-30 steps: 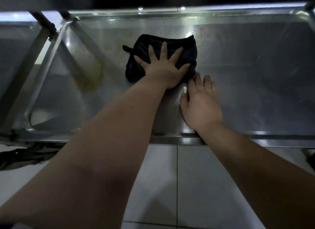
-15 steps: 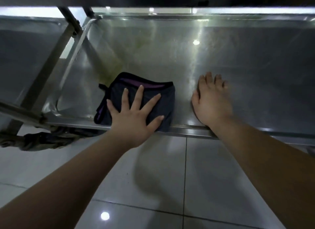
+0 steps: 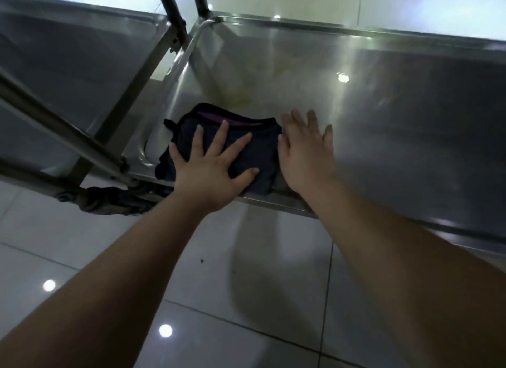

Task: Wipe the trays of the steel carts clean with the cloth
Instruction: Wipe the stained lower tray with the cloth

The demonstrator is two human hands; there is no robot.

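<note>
A dark folded cloth (image 3: pixel 260 151) with a purple edge lies in the near left corner of a steel cart tray (image 3: pixel 397 107). My left hand (image 3: pixel 210 170) presses flat on the cloth, fingers spread, palm over the tray's front rim. Just right of the cloth, my right hand (image 3: pixel 306 154) rests flat on the tray floor, its thumb touching the cloth's edge. A yellowish stain (image 3: pixel 241 99) marks the tray beyond the cloth.
A second steel tray (image 3: pixel 82 52) stands to the left, with cart posts (image 3: pixel 175 14) and a slanted bar (image 3: pixel 60 129) between the two. A cart wheel (image 3: pixel 109 200) sits below the corner. Glossy white floor tiles (image 3: pixel 246 299) lie under my arms.
My left hand dragged the cloth from the tray's middle back to the near left corner. My right hand has slid left until it touches the cloth. The view has tilted.
</note>
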